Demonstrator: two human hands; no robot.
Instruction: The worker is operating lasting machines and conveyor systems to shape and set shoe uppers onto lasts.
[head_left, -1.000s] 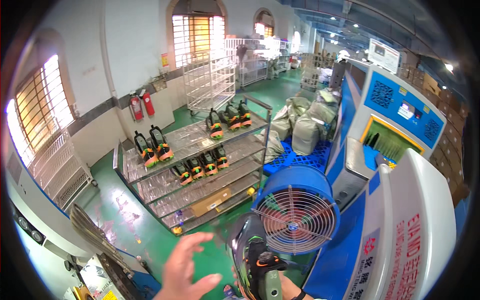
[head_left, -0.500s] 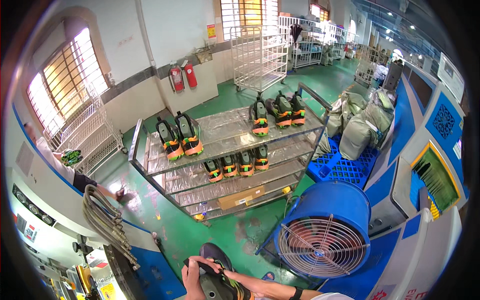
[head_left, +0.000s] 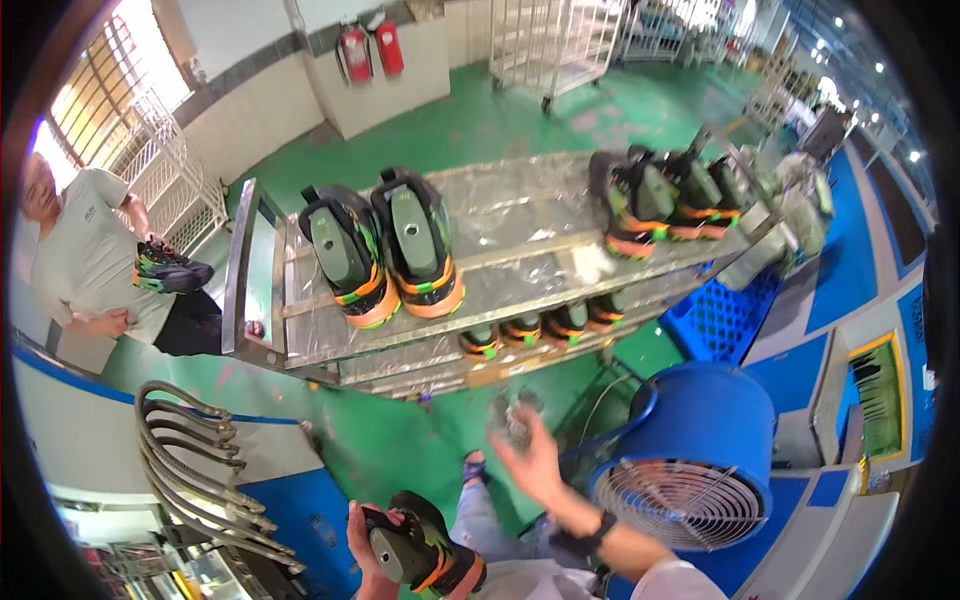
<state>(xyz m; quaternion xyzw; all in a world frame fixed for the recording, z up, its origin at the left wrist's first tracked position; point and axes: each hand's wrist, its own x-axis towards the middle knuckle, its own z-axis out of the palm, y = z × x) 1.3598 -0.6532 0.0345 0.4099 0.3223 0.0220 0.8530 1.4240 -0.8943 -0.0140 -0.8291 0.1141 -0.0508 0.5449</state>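
Note:
My left hand (head_left: 364, 552) grips a black sneaker (head_left: 432, 545) with orange and green trim, held low in front of my body. A grey insert fills the sneaker's opening. Away from it, my right hand (head_left: 532, 462) is stretched forward over the floor with its fingers apart, partly smeared by motion. A greyish blur lies at the fingertips, and I cannot make out what it is. Ahead stands a metal rack (head_left: 500, 270). On its top shelf, two matching sneakers, a left one (head_left: 338, 255) and a right one (head_left: 415, 245), stand side by side.
More sneakers (head_left: 640, 205) stand at the shelf's right end, and several (head_left: 562, 322) sit below. A large blue fan (head_left: 700, 430) is at my right, hoses (head_left: 180, 440) at my left. Another person (head_left: 110, 260) at the far left holds a dark sneaker (head_left: 170, 268).
My right hand has left the sneaker and reached forward and right; the left hand keeps it. The rack appears closer. The other person has come further into view at the left.

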